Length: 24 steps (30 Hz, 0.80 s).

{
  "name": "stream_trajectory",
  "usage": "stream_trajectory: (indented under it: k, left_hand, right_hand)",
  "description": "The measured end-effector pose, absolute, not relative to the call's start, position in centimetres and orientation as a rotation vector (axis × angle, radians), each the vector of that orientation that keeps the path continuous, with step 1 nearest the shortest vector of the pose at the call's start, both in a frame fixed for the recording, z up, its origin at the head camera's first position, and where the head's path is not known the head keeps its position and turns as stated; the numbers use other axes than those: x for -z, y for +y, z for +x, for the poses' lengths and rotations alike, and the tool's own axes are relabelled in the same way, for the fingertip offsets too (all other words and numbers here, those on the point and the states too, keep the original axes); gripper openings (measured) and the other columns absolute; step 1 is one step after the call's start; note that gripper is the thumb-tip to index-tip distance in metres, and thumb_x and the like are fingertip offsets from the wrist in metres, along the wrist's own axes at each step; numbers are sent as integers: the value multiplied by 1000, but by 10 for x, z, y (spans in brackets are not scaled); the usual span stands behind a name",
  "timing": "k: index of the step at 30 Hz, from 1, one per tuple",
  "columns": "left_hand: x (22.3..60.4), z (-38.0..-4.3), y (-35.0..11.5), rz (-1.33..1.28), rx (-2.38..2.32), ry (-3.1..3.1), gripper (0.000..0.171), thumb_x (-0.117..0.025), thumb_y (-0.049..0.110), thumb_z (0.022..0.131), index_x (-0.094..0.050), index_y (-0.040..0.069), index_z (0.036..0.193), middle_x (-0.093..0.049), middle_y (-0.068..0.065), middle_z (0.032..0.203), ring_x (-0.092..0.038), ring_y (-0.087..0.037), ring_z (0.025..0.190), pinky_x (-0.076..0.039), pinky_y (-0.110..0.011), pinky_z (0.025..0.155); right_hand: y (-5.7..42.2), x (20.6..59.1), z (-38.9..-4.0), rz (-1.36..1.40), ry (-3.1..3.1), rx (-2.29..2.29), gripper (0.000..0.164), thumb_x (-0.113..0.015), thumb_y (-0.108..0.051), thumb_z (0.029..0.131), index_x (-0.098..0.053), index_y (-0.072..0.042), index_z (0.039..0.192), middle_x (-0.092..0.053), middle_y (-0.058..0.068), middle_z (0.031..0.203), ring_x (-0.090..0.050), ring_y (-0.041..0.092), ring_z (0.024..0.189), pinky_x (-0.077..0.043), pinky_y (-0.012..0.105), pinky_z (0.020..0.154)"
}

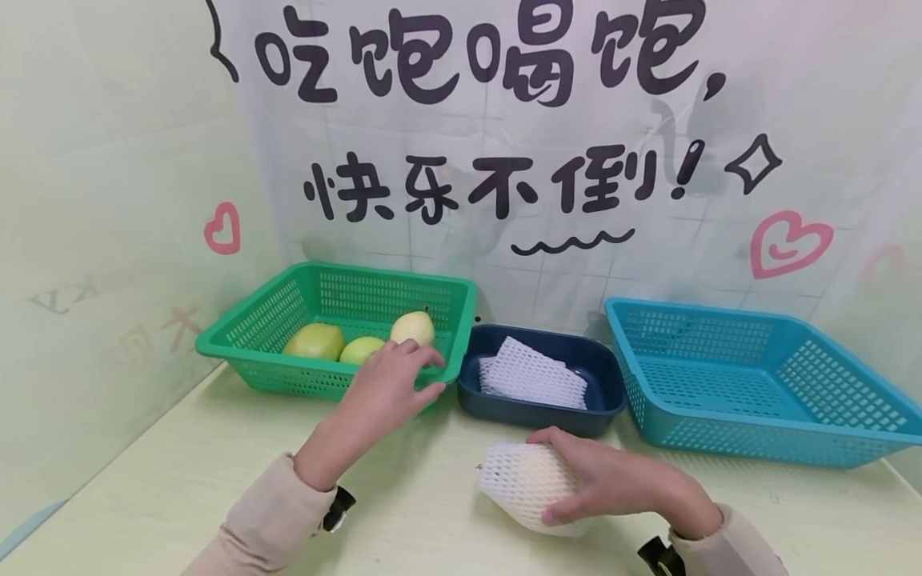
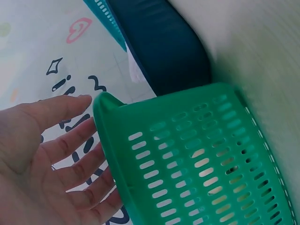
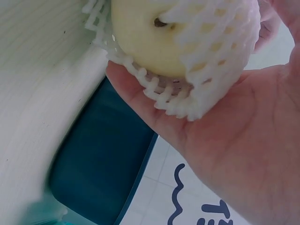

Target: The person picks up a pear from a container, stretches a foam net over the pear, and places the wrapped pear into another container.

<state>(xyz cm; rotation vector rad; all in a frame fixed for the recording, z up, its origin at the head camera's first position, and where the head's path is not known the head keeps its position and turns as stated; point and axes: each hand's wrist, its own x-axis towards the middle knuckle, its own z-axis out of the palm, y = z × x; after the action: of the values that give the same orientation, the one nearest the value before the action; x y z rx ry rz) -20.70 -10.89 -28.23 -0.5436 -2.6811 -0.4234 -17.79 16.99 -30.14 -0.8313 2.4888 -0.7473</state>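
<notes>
My right hand [image 1: 621, 478] grips a pale yellow pear [image 3: 140, 42] wrapped in a white foam net [image 1: 522, 480], low over the table in front of the dark blue tub. In the right wrist view the thumb and fingers curl round the net, and the fruit's end shows through its opening. My left hand [image 1: 389, 390] is at the front right corner of the green basket [image 1: 288, 370], fingers loosely spread and holding nothing. Inside that basket lie a pear [image 1: 413, 329] with a stem, a yellow-green fruit [image 1: 314, 342] and another green fruit [image 1: 360, 350], partly hidden by the basket rim.
White foam nets [image 1: 533, 376] lie in the dark blue tub [image 1: 497, 410], between the green basket and a blue basket [image 1: 720, 430] on the right. A pale table [image 1: 418, 512] carries them all. Behind rises a white sheet [image 1: 446, 232] printed with black characters.
</notes>
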Motion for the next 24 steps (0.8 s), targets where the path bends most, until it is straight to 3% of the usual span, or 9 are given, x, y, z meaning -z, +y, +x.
stream_trajectory:
  k: [9, 24]
  left_hand:
    - [286, -212, -111, -559, 356, -2631, 17, -73, 25, 79, -70, 15, 92, -66, 0, 86, -59, -22, 78, -47, -34, 67]
    - [287, -211, -112, -560, 328, -2625, 14, -73, 26, 79, -69, 17, 90, -64, 1, 83, -58, -20, 75, -46, -32, 63]
  right_hand:
    - [170, 304, -178, -873, 2518, 722, 84, -76, -43, 73, -31, -9, 135, -48, 3, 122, -48, 17, 103, -42, 29, 87]
    - [171, 302, -176, -1012, 2575, 752, 71, -76, -34, 72, -39, -10, 129, -51, 0, 114, -50, 10, 93, -44, 23, 75]
